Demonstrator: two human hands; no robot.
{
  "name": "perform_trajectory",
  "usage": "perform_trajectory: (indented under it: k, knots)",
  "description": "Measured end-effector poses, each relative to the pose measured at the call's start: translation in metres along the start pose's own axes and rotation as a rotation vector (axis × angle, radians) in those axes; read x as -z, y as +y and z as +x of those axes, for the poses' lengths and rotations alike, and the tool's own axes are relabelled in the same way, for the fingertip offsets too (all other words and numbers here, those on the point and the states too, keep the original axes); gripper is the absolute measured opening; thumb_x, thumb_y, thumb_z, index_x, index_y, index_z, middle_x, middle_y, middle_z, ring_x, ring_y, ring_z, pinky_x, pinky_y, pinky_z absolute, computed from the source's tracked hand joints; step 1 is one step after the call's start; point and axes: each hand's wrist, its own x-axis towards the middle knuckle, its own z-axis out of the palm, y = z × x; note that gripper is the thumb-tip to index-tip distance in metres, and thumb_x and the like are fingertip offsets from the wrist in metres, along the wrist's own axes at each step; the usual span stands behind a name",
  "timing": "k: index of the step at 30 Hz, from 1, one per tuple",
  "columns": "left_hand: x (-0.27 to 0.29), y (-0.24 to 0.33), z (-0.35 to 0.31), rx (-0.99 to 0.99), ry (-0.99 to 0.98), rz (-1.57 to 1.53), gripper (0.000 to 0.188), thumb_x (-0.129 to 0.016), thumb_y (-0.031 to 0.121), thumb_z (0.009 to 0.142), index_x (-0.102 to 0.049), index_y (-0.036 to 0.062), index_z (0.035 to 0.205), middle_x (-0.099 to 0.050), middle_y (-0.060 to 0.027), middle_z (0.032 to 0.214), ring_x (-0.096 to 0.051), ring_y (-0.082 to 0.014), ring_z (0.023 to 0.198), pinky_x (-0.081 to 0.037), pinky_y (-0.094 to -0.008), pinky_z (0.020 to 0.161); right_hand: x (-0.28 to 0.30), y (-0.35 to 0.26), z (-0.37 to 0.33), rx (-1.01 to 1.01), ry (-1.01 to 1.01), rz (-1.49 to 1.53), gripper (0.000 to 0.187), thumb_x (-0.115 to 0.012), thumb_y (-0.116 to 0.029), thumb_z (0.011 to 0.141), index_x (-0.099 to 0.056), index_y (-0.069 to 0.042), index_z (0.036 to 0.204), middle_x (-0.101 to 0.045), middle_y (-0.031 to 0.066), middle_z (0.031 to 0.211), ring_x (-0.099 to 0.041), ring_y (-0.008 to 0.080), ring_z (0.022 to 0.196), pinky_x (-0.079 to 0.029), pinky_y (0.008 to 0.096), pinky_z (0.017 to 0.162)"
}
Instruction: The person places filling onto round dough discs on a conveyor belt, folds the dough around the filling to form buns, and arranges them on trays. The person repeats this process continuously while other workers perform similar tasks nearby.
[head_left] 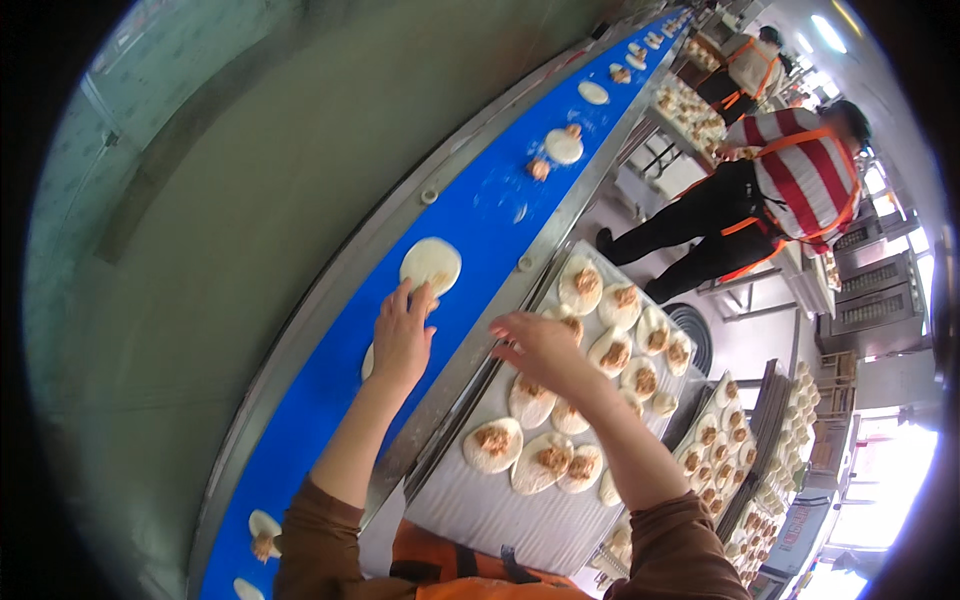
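Observation:
On the blue conveyor belt, a flat round of pale dough lies beyond my left hand. The fingertips of that hand are stretched out over the round's near edge, and a bit of brown filling shows beside them. Another pale dough piece is partly hidden behind the same hand. My right hand hovers at the belt-side edge of a metal tray, its fingers loosely extended with nothing visible in them. Several dough rounds topped with brown filling cover much of the tray.
More dough pieces lie farther up the belt, some with filling beside them. To the right stand further filled trays. A person in a striped top works at a table beyond, with another person farther back.

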Motion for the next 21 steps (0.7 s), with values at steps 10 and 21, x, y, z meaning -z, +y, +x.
perform_trajectory:
  k: [10,21]
  knots:
    - [0.018,-0.067,-0.041,0.171,-0.169,-0.55,0.022,-0.074,0.004,0.081,-0.061,0.0057,0.098,-0.059,-0.0117,0.103,-0.06,-0.0292,0.098,-0.053,-0.0398,0.076,0.008,0.111,0.129,-0.265,0.117,0.175,0.035,-0.072,-0.021,0.087,-0.065,-0.012,0.12,-0.07,0.0102,0.107,-0.069,0.0266,0.099,-0.054,0.0389,0.085]
    - [0.057,-0.122,-0.082,0.416,-0.303,-0.323,0.052,-0.08,0.01,0.074,-0.058,0.002,0.119,-0.056,-0.0175,0.117,-0.055,-0.0336,0.11,-0.048,-0.0413,0.093,-0.053,0.112,0.175,-0.039,0.024,-0.006,0.024,-0.065,-0.012,0.086,-0.071,-0.013,0.109,-0.066,0.0147,0.109,-0.067,0.0313,0.097,-0.055,0.0405,0.083]
